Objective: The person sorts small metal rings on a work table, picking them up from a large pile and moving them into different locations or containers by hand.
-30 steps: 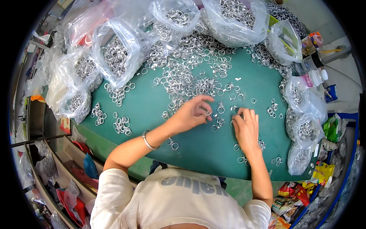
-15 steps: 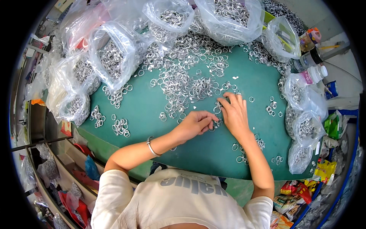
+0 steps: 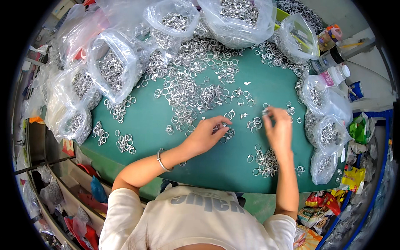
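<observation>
Silver-coloured metal rings (image 3: 175, 98) lie in a loose heap across the green table (image 3: 200, 166). My left hand (image 3: 205, 135), with a bracelet on its wrist, is curled low over the table, a ring (image 3: 224, 125) between thumb and fingertips. Just under these fingertips lie a few more rings (image 3: 227, 135). To the right, my right hand (image 3: 278, 129) is slightly smeared by motion. At its fingertips shows a small silver ring (image 3: 265, 112). Beside it sit a small group of rings (image 3: 254, 124) and, nearer me, a larger pile of rings (image 3: 266, 162).
Clear plastic bags full of rings (image 3: 111, 71) line the far and left sides. Smaller bags of rings (image 3: 327, 133) stand along the right edge, with a white-capped bottle (image 3: 334, 76) behind them. Small ring clusters (image 3: 125, 143) lie at left. Compartments (image 3: 62, 187) stand at lower left.
My right hand has moved right, away from my left hand, toward the right-hand ring groups. My left hand has shifted slightly left. The whole view has shifted a little.
</observation>
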Available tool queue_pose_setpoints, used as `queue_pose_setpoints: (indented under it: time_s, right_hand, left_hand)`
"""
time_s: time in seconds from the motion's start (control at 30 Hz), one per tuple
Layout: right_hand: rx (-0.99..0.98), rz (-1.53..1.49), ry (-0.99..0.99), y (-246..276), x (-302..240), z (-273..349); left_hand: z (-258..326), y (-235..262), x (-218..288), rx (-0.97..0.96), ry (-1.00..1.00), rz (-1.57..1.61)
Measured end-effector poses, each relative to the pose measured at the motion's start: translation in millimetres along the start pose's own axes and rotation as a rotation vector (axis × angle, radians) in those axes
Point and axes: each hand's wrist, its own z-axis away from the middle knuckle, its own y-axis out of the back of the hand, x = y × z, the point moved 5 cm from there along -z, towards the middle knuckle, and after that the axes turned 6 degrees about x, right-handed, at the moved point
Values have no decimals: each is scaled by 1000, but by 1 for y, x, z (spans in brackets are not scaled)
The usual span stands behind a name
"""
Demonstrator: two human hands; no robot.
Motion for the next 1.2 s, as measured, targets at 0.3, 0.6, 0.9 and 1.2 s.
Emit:
queue_pose_setpoints:
  time_s: [0.3, 0.6, 0.9, 1.2]
  right_hand:
    - [48, 109, 65, 28, 14, 3]
    - [-254, -26, 111, -9, -1, 25]
    - [-86, -26, 90, -3, -13, 23]
    - [-210, -603, -317, 19, -6, 16]
  left_hand:
    - [-21, 4, 6, 135, -229, -268]
    - [-32, -25, 17, 34, -295, -487]
    - [-31, -38, 10, -63, -124, -188]
    - [10, -54, -22, -384, 685, 873]
